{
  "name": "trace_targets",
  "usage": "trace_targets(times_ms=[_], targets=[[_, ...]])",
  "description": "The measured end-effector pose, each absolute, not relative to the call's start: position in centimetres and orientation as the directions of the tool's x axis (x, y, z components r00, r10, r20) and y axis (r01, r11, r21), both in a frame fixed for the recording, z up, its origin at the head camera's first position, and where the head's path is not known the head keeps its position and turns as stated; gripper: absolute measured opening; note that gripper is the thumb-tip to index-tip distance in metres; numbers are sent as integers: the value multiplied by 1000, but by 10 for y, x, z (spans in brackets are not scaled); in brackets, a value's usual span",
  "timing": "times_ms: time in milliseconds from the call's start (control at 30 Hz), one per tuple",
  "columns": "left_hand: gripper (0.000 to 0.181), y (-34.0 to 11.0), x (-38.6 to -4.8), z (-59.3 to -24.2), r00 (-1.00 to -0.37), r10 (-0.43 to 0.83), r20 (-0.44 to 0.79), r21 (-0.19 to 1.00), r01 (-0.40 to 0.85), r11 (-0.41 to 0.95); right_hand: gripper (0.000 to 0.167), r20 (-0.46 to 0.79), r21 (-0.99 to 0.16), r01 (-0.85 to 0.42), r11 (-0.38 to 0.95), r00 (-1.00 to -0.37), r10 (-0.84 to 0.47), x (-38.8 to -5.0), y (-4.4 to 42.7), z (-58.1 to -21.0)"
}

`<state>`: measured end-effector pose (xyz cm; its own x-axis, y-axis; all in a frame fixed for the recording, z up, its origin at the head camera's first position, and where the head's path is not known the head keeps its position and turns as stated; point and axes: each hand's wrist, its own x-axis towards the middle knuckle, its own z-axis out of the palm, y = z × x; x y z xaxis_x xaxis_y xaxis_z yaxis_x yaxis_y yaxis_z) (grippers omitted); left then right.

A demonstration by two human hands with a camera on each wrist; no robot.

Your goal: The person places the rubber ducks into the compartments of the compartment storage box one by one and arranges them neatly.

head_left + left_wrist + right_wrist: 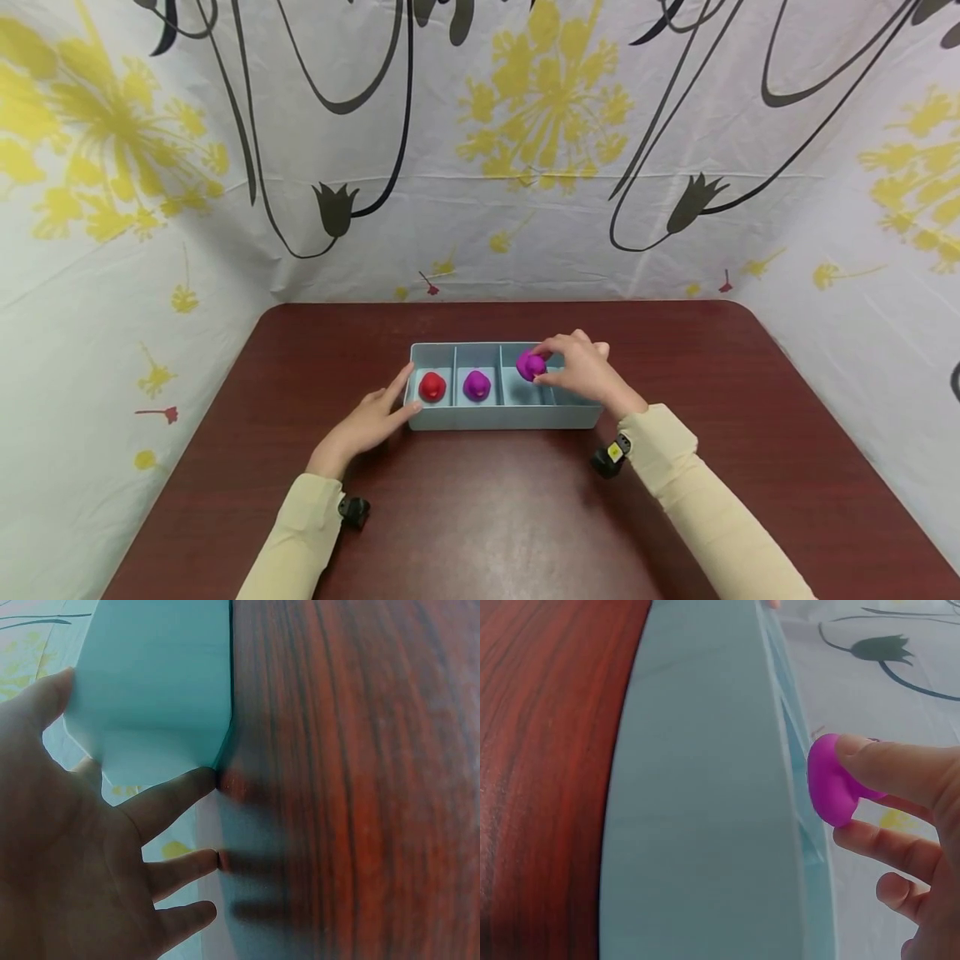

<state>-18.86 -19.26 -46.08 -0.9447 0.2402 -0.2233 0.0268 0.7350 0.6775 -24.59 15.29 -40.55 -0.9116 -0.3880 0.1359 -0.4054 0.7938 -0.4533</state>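
A pale blue divided box (502,418) sits on the table. Its leftmost compartment holds a red toy duck (432,387), and the one beside it a purple toy duck (477,386). Over the third compartment, my right hand (585,367) pinches another purple toy duck (530,365) between thumb and fingers. In the right wrist view, that duck (831,780) appears just beyond the box rim. My left hand (371,419) touches the box's left end, fingers spread and fairly straight. The left wrist view shows fingertips against the end wall (161,682). My right hand partly hides the rightmost compartment.
The dark red-brown wooden table (480,517) extends around the box. Behind it and along both sides hangs a white cloth (495,250) printed with yellow flowers and dark stems. A small black camera sits on each wrist.
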Motion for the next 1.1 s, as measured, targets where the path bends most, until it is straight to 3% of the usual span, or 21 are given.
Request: trace_targets(times_ms=[267, 533, 1100], targets=[[75, -192, -188, -460, -946, 235, -225, 680, 21, 733, 37, 128, -420, -426, 801, -902, -413, -252, 141, -419], [75, -191, -188, -460, -947, 227, -229, 675, 14, 738, 35, 97, -302, -451, 840, -891, -444, -253, 132, -432], [74, -190, -188, -459, -946, 223, -234, 668, 10, 744, 36, 71, -216, -444, 870, -895, -440, -255, 127, -439]])
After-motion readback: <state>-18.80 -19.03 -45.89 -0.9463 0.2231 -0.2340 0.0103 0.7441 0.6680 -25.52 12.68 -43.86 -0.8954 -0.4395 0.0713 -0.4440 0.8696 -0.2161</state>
